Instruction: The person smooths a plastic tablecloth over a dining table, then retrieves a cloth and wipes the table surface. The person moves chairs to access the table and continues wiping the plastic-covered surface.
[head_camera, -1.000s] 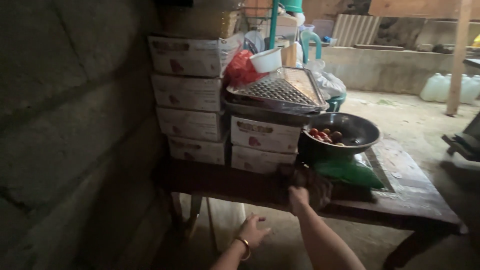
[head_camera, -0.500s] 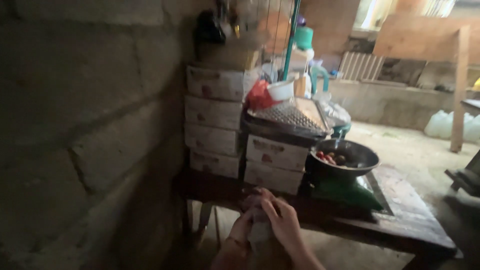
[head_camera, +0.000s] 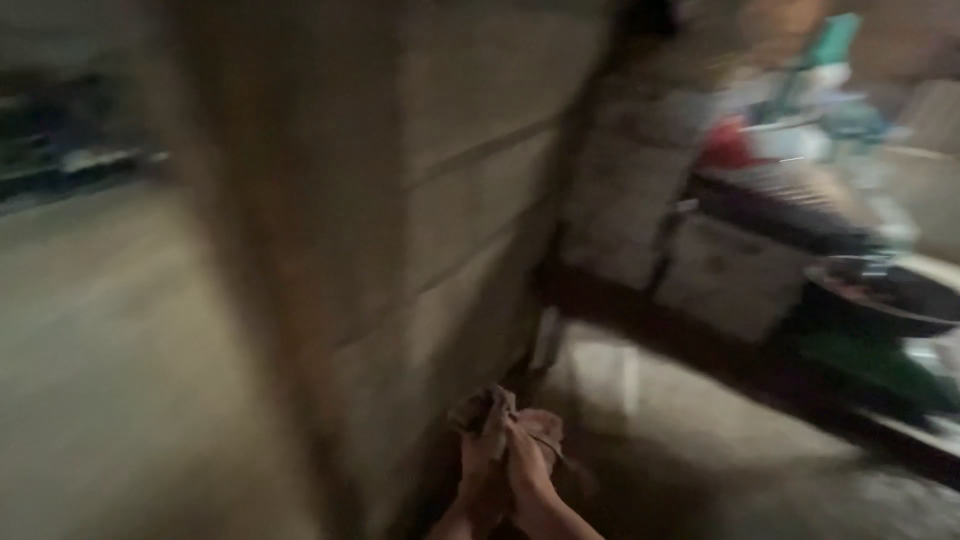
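Note:
The view is heavily blurred by motion. My left hand (head_camera: 478, 455) and my right hand (head_camera: 525, 455) are pressed together low in the middle, both closed on a crumpled dark cloth (head_camera: 488, 408) that sticks up above the fingers. The hands are held close to the corner of a block wall (head_camera: 440, 220), away from the dark wooden table (head_camera: 700, 350) on the right.
Stacked cardboard boxes (head_camera: 640, 200) stand on the table, with a dark bowl (head_camera: 880, 300) and a green bag (head_camera: 880, 365) further right. A red bag (head_camera: 728, 148) lies on top. A bare concrete floor (head_camera: 100, 340) opens on the left of the wall.
The camera has swung sharply left, pushing the table to the right edge. Both hands came off the table's edge with the cloth and now hold it together near the wall.

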